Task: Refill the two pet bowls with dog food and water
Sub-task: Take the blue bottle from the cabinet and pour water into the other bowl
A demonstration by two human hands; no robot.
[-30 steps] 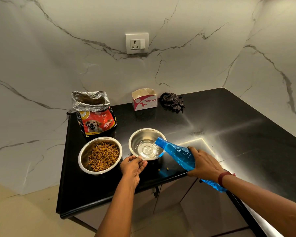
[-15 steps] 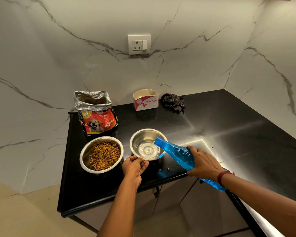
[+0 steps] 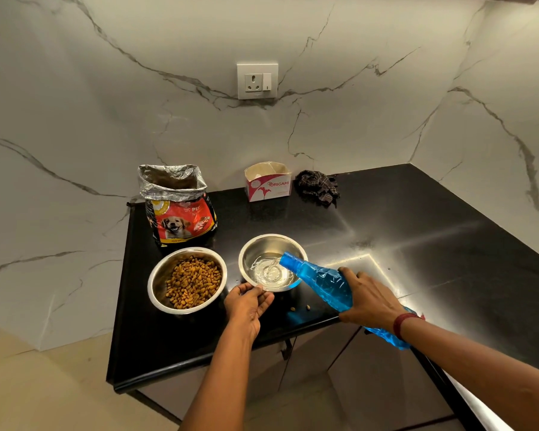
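While the left hand [image 3: 246, 304] pinches the water bowl's [image 3: 271, 244] near rim, the right hand [image 3: 369, 301], wrapped around the tilted bottle [image 3: 318, 278], pours; kibble bowl [image 3: 187, 279] looks filled, water only shallow.

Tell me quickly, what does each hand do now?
Left hand: gripping the rim of the steel water bowl.
Right hand: closed around the tilted blue plastic bottle.

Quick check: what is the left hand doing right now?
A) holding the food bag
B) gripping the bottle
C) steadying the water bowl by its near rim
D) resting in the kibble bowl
C: the left hand pinches the near rim of the water bowl while the right hand tilts the bottle over it.
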